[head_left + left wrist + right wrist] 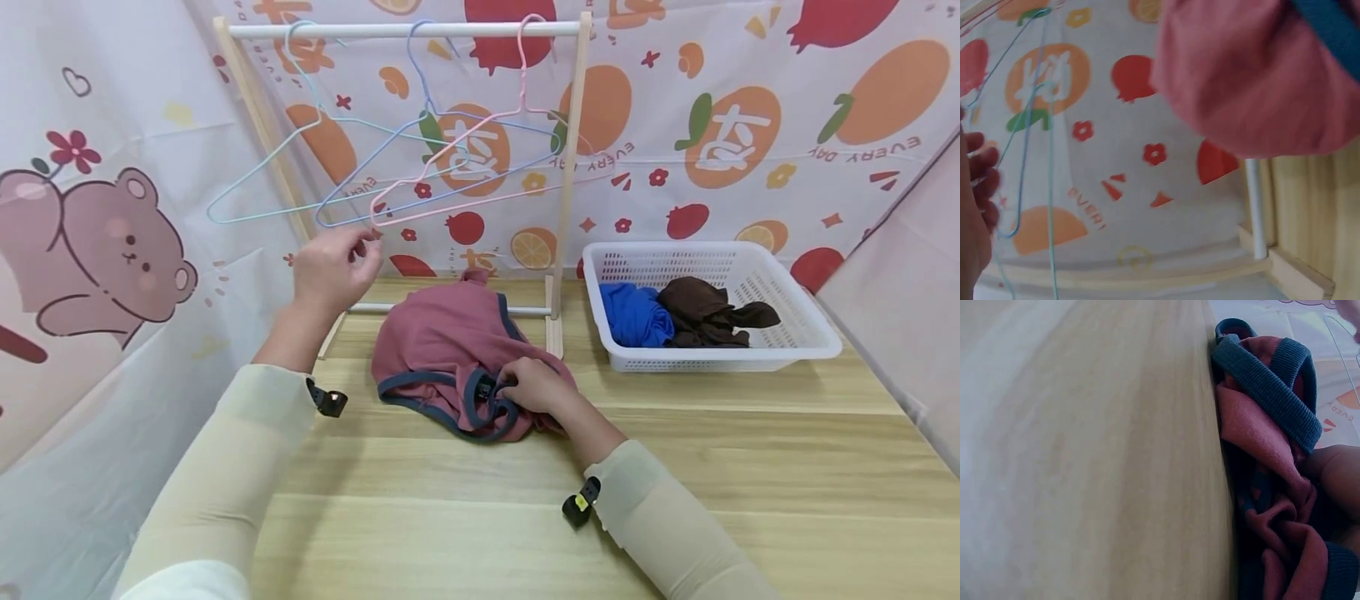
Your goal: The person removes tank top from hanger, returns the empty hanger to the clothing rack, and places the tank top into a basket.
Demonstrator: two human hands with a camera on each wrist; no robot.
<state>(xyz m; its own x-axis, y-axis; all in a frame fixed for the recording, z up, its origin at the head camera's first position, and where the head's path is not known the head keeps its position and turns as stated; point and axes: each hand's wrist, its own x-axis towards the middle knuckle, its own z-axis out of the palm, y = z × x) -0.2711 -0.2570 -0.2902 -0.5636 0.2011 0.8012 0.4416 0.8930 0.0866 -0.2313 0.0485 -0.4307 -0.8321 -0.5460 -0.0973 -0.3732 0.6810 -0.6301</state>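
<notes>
A dusty-pink garment with dark blue trim lies bunched on the wooden table in front of a small clothes rack. My right hand grips its blue-edged opening at the near side. The right wrist view shows the folds against my palm. My left hand is raised. Its curled fingers sit just under the lower left corner of the pink hanger. Whether they pinch the wire is unclear. The garment fills the top right of the left wrist view.
A teal hanger and a blue hanger hang beside the pink one on the rack's white rail. A white basket at the right holds a blue cloth and a brown cloth. Printed curtains close in the left side and back.
</notes>
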